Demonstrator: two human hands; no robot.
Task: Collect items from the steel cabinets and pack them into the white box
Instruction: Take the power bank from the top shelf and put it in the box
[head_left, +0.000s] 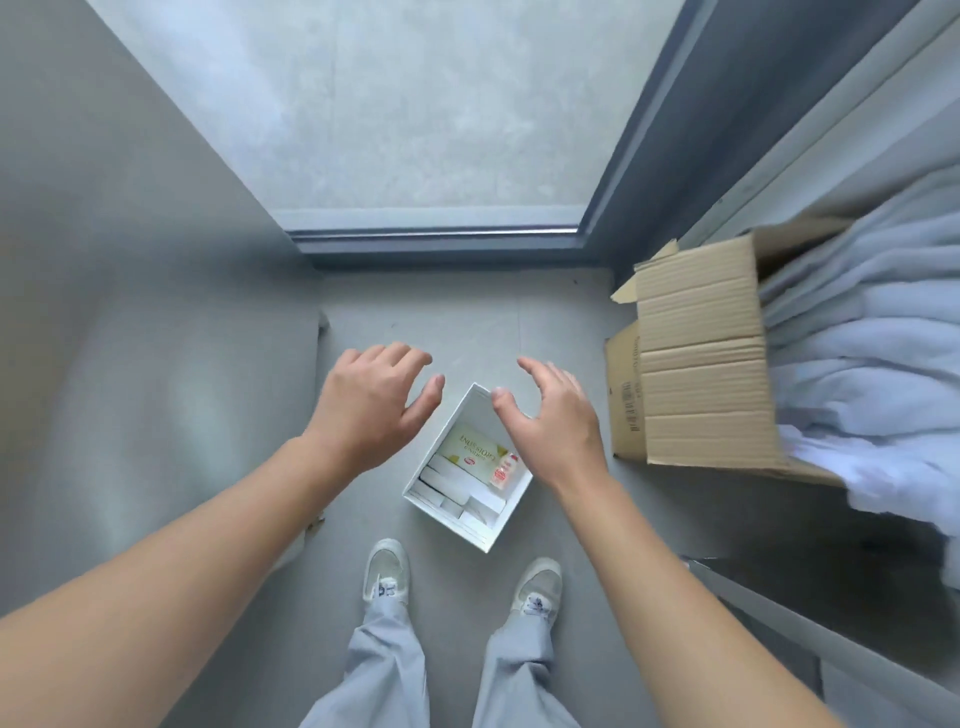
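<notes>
The white box (485, 535) sits open on the grey floor between my feet and the window. Inside lie a pale green carton (470, 452), a small pink-labelled bottle (504, 472) and several white packets (457, 493). My left hand (371, 400) hovers above and left of the box, fingers spread, holding nothing. Over the box's right side floats my right hand (550, 421), also empty with fingers apart, hiding part of the far rim.
A grey steel cabinet side (130, 312) rises on the left. An open cardboard carton (701, 364) filled with pale blue fabric (872, 353) stands to the right. A window sill (436, 239) lies ahead. My white shoes (384, 571) stand just behind the box.
</notes>
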